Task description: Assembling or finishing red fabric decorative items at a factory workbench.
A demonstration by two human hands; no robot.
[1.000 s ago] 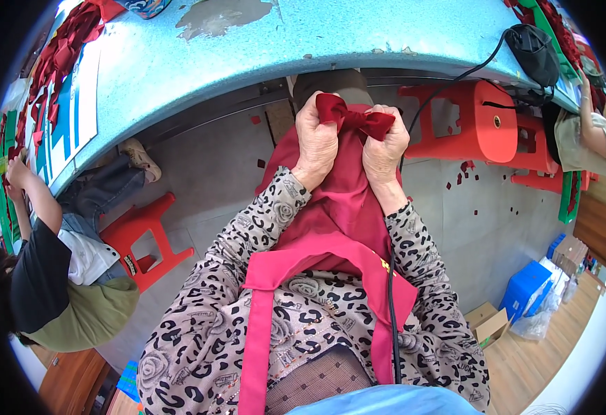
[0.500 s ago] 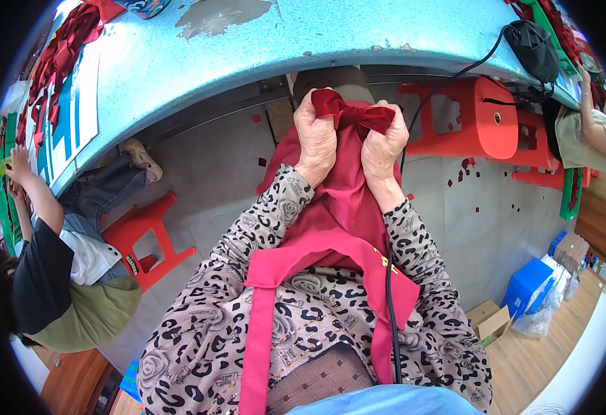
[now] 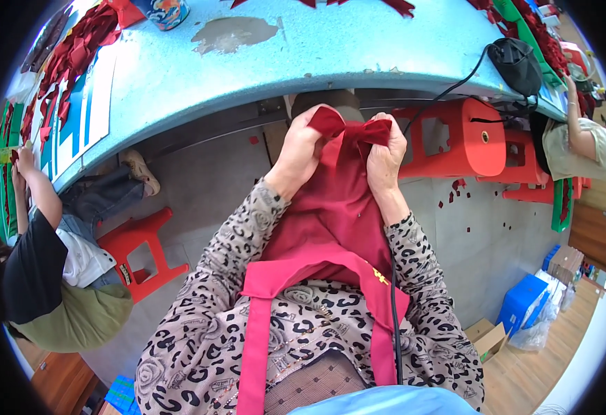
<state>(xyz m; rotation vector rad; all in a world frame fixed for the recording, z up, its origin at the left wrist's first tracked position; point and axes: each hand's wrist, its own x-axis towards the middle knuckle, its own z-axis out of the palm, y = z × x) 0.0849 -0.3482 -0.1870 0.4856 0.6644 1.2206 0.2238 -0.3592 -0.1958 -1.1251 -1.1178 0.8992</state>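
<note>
Between my two hands is a dark red velvet ribbon bow (image 3: 353,135), held above my lap. My left hand (image 3: 300,149) is closed on the bow's left loop, which curls up over the fingers. The right loop is pinched between the thumb and fingers of my right hand (image 3: 386,153). A knot sits in the middle, and the bow's tails are hard to tell from the red apron (image 3: 330,214) beneath. That apron covers my lap, over patterned sleeves.
A blue table (image 3: 303,52) curves ahead, with red ribbon bows (image 3: 81,45) piled at its left and a black pouch (image 3: 516,66) with a cable at its right. Red stools (image 3: 465,138) stand right. Co-workers (image 3: 60,277) sit at both sides. An open cardboard box (image 3: 488,340) lies lower right.
My left hand has shifted left and turned, and the bow's loops look fuller. The view has tilted up slightly, so more red bows show on the table's far side.
</note>
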